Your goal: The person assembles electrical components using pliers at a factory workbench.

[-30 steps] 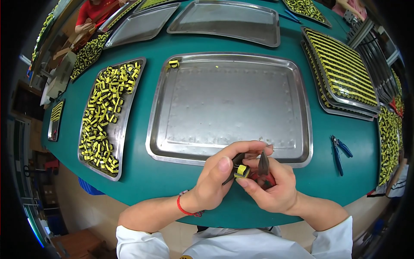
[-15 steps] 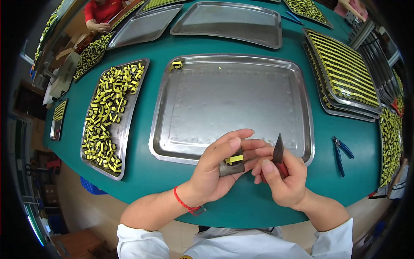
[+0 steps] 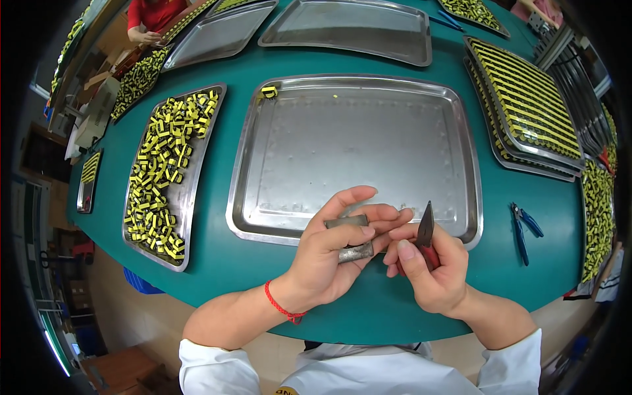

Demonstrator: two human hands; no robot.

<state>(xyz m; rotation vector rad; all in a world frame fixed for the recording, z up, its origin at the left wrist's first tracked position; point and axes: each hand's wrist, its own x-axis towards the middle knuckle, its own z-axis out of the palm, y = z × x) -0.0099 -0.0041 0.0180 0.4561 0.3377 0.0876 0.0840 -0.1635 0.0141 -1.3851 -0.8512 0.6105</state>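
My left hand (image 3: 317,263), a red cord round its wrist, is closed on a worn grey metal piece (image 3: 356,253). The thumb crosses its middle, so only an upper and a lower part show, and anything between them is hidden. Held in my right hand (image 3: 440,280) are needle-nose pliers (image 3: 426,227) with red handles, dark jaws pointing away from me. The fingertips of both hands come close together over the near rim of a large metal tray (image 3: 355,80). One small black part with a yellow band (image 3: 268,93) sits in the tray's far left corner.
To the left, a tray (image 3: 192,191) bears a loose heap of yellow-banded parts (image 3: 155,178). Stacked trays (image 3: 526,99) of parts in rows stand at the right, near blue-handled cutters (image 3: 520,234). More trays (image 3: 349,33) lie beyond; a person in red (image 3: 155,16) sits far left.
The yellow-banded part visible in my left hand earlier no longer shows. The grey metal piece has turned, and my left thumb now lies across it. My right hand has barely moved.
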